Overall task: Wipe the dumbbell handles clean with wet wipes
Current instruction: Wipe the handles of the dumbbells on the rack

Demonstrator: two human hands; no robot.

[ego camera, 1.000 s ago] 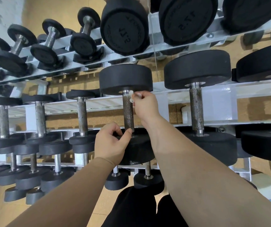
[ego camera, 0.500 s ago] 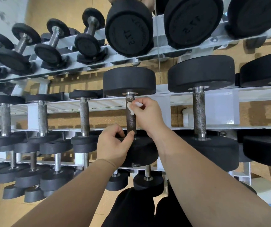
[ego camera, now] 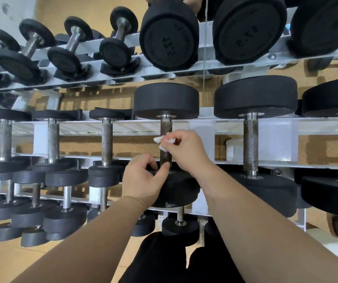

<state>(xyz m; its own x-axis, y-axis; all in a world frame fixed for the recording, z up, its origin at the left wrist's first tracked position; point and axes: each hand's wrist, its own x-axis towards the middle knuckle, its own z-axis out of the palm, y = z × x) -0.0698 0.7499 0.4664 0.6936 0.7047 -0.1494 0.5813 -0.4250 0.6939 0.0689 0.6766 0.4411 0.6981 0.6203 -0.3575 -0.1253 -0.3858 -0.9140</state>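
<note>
The right hand (ego camera: 186, 150) has its fingers curled in tight, pinching a small crumpled white wet wipe (ego camera: 165, 142) and pressing it against the right side of a dark knurled metal dumbbell handle (ego camera: 166, 127), about halfway along the bar. The left hand (ego camera: 143, 180) grips the near black round rubber head (ego camera: 177, 190) of the same dumbbell, with the fingers bent over its top edge and the thumb tip touching the base of the handle. The dumbbell lies across the middle tier of a white painted metal rack (ego camera: 123, 127), its far black head (ego camera: 166, 100) resting beyond the rear rail. Just to the right sits a larger black dumbbell with a grey knurled handle (ego camera: 250, 144), and to the left a row of smaller black dumbbells (ego camera: 106, 139) lies on the same tier. The upper tier carries more black dumbbells, one showing a round end face with raised numerals (ego camera: 169, 37). A tan cork-like floor (ego camera: 10, 260) shows below the rack, beside the person's dark trousers (ego camera: 162, 260).
</note>
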